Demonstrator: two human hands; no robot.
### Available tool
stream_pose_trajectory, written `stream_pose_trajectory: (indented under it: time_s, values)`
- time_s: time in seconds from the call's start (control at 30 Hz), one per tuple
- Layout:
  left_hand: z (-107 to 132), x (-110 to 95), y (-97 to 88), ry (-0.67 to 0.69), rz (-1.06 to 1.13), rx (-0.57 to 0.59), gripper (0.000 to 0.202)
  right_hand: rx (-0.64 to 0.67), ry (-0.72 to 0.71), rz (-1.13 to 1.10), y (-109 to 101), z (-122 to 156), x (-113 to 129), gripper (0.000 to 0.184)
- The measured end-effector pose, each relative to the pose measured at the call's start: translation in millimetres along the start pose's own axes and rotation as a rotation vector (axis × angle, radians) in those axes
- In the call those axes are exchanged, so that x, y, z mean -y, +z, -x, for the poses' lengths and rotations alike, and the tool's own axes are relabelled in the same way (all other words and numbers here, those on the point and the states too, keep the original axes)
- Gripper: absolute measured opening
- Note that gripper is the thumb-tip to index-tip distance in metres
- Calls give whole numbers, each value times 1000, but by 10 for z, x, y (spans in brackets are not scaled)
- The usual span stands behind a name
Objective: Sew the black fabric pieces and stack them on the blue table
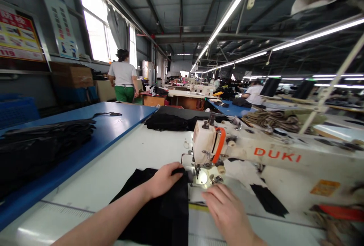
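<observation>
My left hand [165,180] is closed on the upper edge of a black fabric piece [167,215], thumb and fingers pinching it just left of the needle area. The fabric lies flat on the white table and runs toward me. A white sewing machine [204,143] with an orange guard [218,145] stands over the work, its lamp lighting the needle plate [203,177]. Just in front of that plate is my right hand [227,210], fingers bent and pressed together. Whatever it may hold is hidden beneath the fingertips.
Dark folded fabric [167,121] lies behind the machine head. On the left, a blue table [127,111] carries a black fabric pile [48,143]. A small black fabric strip [269,199] rests under the machine arm. One person [123,75] stands farther back; another [254,94] is at right.
</observation>
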State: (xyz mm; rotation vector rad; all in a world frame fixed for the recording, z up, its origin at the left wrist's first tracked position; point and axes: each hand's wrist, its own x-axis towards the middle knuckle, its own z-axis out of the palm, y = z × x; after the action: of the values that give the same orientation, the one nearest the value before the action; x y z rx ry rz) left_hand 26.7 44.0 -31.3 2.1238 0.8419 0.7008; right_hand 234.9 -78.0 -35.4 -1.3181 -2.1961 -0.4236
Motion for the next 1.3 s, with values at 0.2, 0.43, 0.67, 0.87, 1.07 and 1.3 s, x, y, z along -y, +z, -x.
stream_pose_trajectory:
  time_s: [0.2,0.43,0.67,0.87,1.07,1.3]
  values:
    - [-2,30,-52,-9,45,-29,13,159,29,14,241,-235,133,18]
    - [-6,0,-85,-21,6,4,15,255,98,-190,40,-135,-1,27]
    - [7,-114,-87,-27,-57,25,15,318,97,-262,-85,-100,-153,21]
    - [-41,-264,-5,3,-157,77,21,354,80,-260,6,-124,-86,20]
    - [-155,-257,139,12,-295,166,23,365,83,-267,13,-71,-107,19]
    - [-226,-280,120,-68,-323,212,24,354,80,-262,14,-74,-125,22]
